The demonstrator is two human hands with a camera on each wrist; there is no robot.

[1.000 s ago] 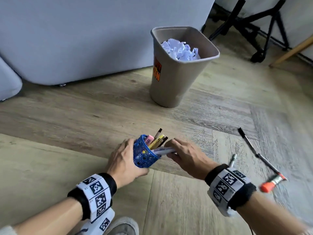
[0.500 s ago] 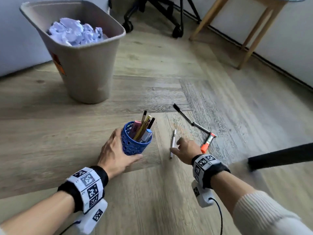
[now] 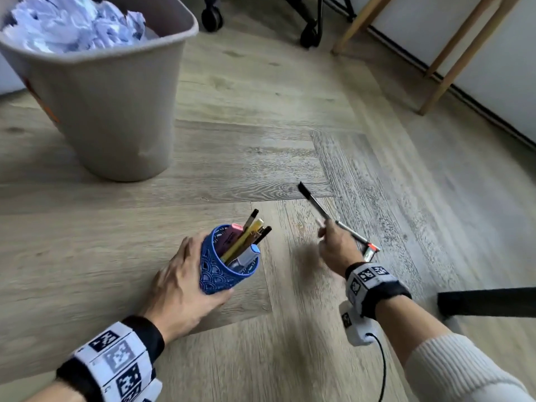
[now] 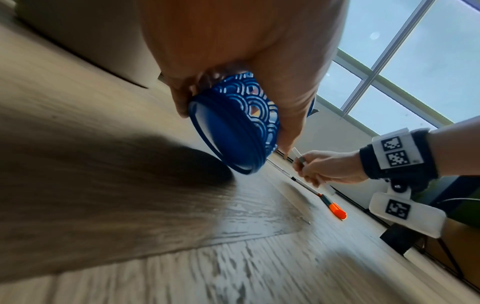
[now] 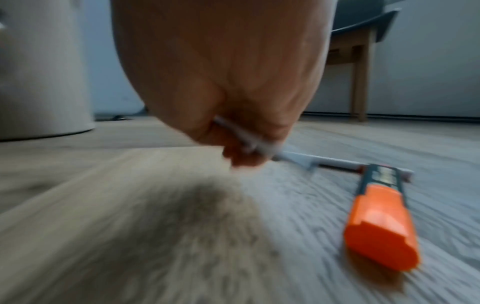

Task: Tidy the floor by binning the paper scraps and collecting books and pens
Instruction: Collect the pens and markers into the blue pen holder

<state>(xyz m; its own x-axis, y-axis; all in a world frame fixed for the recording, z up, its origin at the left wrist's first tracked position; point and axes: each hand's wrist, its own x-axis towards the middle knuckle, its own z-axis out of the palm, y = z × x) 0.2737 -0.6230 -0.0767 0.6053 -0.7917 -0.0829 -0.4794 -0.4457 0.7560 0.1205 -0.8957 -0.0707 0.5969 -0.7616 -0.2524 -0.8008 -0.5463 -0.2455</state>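
A person on a wood floor [image 3: 261, 158] gathers pens into a blue pen cup [image 3: 220, 271]

Head view: the left hand [image 3: 179, 285] wraps the tilted cup, which holds several pens; the right hand [image 3: 336, 250] pinches a white pen beside a black pen [image 3: 314, 203] on the floor; a grey bin [image 3: 116, 105] holds crumpled paper [image 3: 72, 21]; left wrist view: the cup is lifted off the floor, fingers curled round its wall; right wrist view: curled fingers grip the white pen [image 5: 249, 142] near an orange marker [image 5: 381, 226].
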